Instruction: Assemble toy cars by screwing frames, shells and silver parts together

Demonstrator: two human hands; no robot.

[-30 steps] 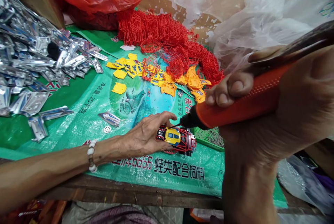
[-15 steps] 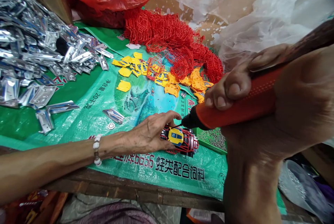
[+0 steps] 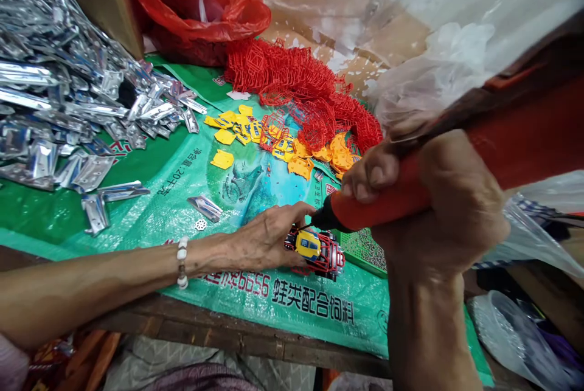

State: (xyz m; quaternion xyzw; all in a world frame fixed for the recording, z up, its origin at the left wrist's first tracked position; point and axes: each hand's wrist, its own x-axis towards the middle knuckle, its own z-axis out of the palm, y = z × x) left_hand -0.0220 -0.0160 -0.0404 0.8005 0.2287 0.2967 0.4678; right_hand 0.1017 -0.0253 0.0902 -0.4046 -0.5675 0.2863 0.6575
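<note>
My left hand [image 3: 269, 236], with a beaded bracelet [image 3: 182, 263] at the wrist, is closed on a small toy car [image 3: 314, 249] with a yellow-and-blue hood panel and a red cage frame. The car lies on the green printed sheet. Wrapped around a red electric screwdriver [image 3: 378, 205] is my right hand [image 3: 438, 196]. The screwdriver slants down to the left, and its thin bit meets the front part of the car near my left thumb and forefinger. Whether the bit sits in a screw cannot be made out. My left fingers hide part of the car's front.
Silvery plastic parts [image 3: 59, 99] are heaped at the left. Behind the car lie yellow panels [image 3: 223, 160], orange pieces [image 3: 340, 151] and a long pile of red cage frames [image 3: 292, 75]. A green tray of screws [image 3: 365, 248] stands right of the car. A red plastic bag [image 3: 201, 20] sits at the back.
My right hand and the screwdriver have shifted slightly left and more of the screwdriver's body shows. The bit remains at the car. The whole view has shifted a little.
</note>
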